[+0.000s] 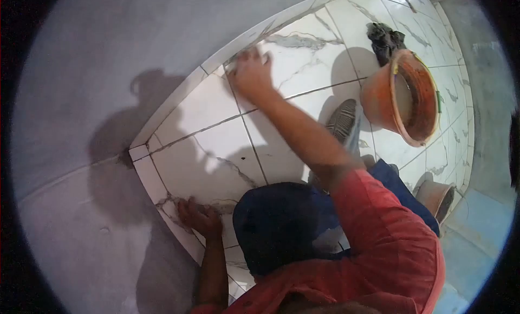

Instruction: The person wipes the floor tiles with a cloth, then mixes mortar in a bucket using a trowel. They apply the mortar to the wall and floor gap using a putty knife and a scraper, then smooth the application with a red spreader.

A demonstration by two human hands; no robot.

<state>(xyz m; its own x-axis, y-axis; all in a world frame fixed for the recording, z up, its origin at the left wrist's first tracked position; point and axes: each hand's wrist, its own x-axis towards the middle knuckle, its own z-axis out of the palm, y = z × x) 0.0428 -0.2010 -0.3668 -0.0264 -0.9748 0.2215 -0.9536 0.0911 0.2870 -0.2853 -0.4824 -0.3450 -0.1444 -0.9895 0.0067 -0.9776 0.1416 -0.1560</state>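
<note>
My left hand (200,216) rests on the marble-patterned floor tile (211,146) beside the low skirting tile (162,111), its fingers spread and nothing seen in it. Farther up, my right hand (252,75) reaches to where the floor meets the skirting, close to a dark tile joint. Its fingers are bent and blurred, with the thumb standing apart. Whether anything lies under those fingers is hidden. Dark joint lines run between the tiles, and a smudged grey patch lies around my left hand.
An orange bucket (374,94) holding murky liquid stands on the right, tilted in view. Behind it lies a crumpled black bag or cloth (383,40). A smaller bucket-like container (433,197) sits lower right. The grey wall (81,70) borders the floor. My shoe (342,119) is near the orange bucket.
</note>
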